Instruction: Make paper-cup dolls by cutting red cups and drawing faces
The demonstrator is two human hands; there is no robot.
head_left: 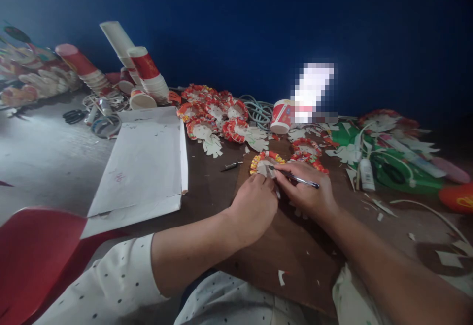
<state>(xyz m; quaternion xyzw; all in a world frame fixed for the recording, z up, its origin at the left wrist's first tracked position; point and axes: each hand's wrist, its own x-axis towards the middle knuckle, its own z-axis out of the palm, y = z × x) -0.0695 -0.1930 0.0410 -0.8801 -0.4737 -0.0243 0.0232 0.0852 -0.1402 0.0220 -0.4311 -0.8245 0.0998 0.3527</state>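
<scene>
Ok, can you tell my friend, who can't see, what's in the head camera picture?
A person's right hand holds a pen at a small paper craft with a red-and-yellow frill, which the left hand touches. White cardboard lies to the left; similar crafts and stacked paper cups are farther back.

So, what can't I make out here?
All in the head view:
Lower part of the red-and-yellow ring with a white centre: hidden by the bare left hand.
Bright whitish slanted patch: blurred into coarse squares.
Red scribble on the flat white cardboard: too small to read.
Smooth, curved red object: cut off by the left and bottom edges.
Rounded orange-red object: cut off by the right edge.
</scene>
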